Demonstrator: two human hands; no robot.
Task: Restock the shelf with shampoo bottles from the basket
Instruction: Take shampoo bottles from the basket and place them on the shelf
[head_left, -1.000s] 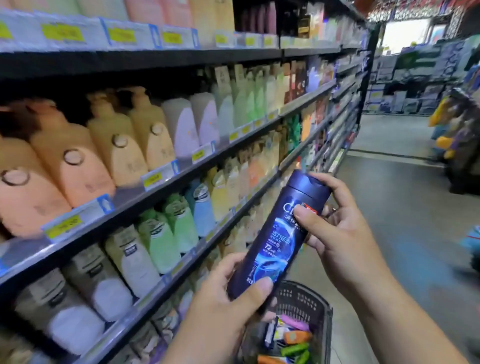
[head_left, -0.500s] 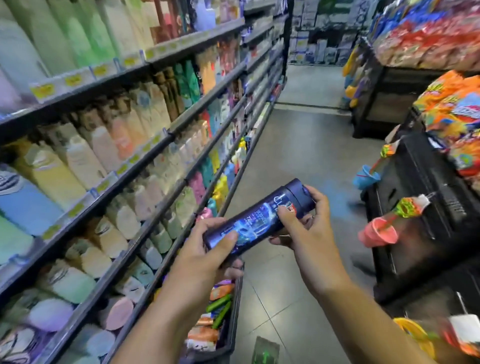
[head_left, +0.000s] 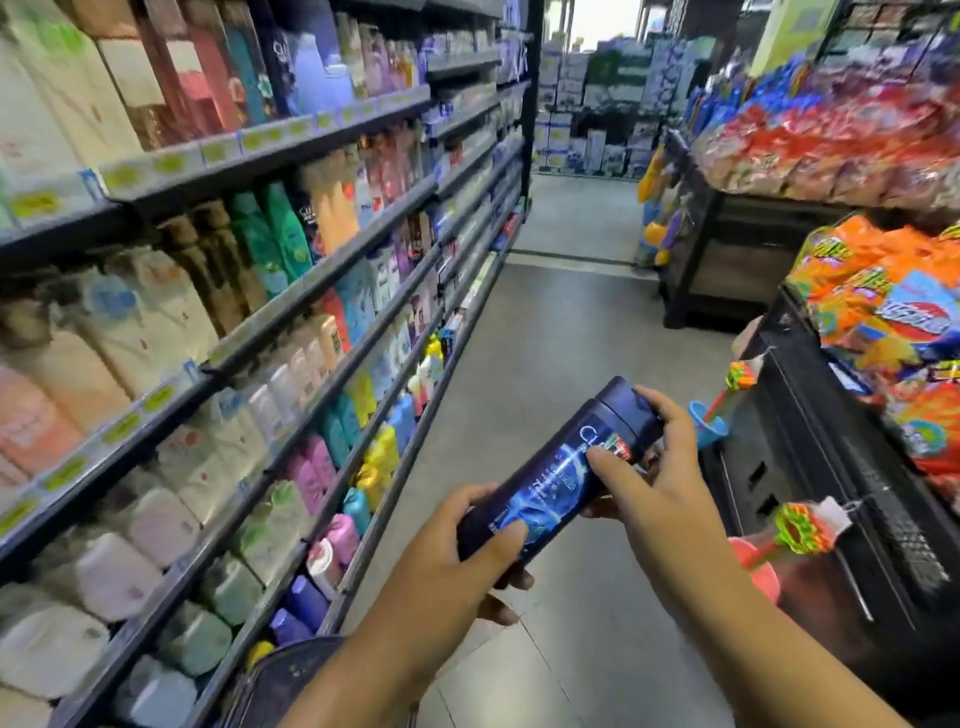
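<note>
A dark blue shampoo bottle (head_left: 558, 467) with a bright blue label lies tilted in front of me, cap end up and to the right. My left hand (head_left: 457, 551) grips its lower end, thumb on the label. My right hand (head_left: 649, 467) holds the cap end, thumb across the label and fingers curled behind the cap. The shelf (head_left: 291, 306) full of shampoo and wash bottles runs along my left. Only a dark edge of the basket (head_left: 280, 680) shows under my left forearm.
A grey-tiled aisle (head_left: 540, 338) runs ahead between the shelf and dark racks (head_left: 810, 467) of snack bags on the right. Toys (head_left: 800, 525) hang off the right rack close to my right arm. Stacked boxes stand at the aisle's far end.
My view has swung from the shelf face to along the aisle. The bottle has tipped from nearly upright to lying flatter, still in both hands. The basket has dropped almost out of view.
</note>
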